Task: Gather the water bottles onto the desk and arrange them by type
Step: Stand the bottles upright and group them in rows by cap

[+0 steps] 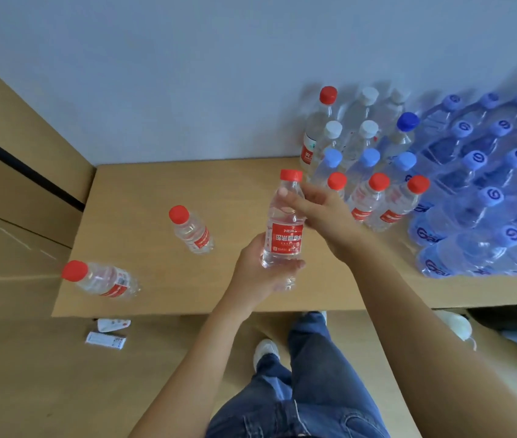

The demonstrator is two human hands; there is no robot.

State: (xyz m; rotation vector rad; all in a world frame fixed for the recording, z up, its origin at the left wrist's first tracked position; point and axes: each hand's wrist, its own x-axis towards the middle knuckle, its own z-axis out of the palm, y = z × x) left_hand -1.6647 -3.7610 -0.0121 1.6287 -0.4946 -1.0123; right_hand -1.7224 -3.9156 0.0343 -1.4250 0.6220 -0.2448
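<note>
A small red-capped bottle with a red label (285, 226) is held upright above the wooden desk (143, 191). My left hand (260, 273) grips its base, and my right hand (323, 213) grips its upper part with the thumb near the neck. Two more red-capped bottles stand apart on the desk's left: one mid-left (191, 229) and one at the front left corner (100, 279). At the right, a row of three red-capped bottles (374, 200) stands in front of light-blue-capped bottles (367, 162), white-capped bottles (363, 131) and a taller red-capped bottle (317, 128).
A shrink-wrapped pack of blue bottles (484, 191) fills the desk's right side. A dark-blue-capped bottle (405, 128) stands near the wall. Two small white packets (108, 333) lie on the floor below the desk's front edge. My legs and shoes (266, 352) are under the desk edge.
</note>
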